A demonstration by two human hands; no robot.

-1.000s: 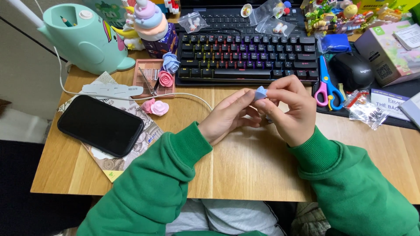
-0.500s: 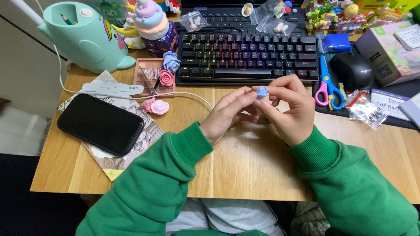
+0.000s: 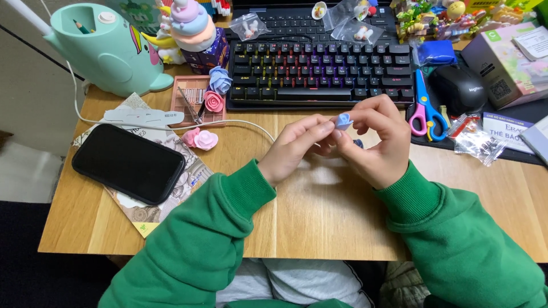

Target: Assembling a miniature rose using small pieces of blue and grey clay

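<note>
My left hand [image 3: 297, 147] and my right hand [image 3: 374, 140] meet above the wooden desk [image 3: 319, 222], just in front of the black keyboard [image 3: 319, 74]. Both pinch a small light blue clay flower [image 3: 343, 120] between fingertips. Green sleeves cover both arms. Other small clay roses lie to the left: a pink pair [image 3: 200, 138] on the desk, a darker pink one [image 3: 213, 102] and a blue one [image 3: 220, 80] by a pink tray [image 3: 188, 94].
A black phone [image 3: 128, 162] lies on a patterned booklet at left. A mint pencil holder [image 3: 105, 48] stands at back left with a white cable [image 3: 171, 124]. Blue and pink scissors [image 3: 425, 108], a black mouse [image 3: 462, 88], small plastic bags [image 3: 476, 140] and boxes sit at right.
Both hands keep the blue flower between them and have shifted only slightly, the fingers turning the piece a little.
</note>
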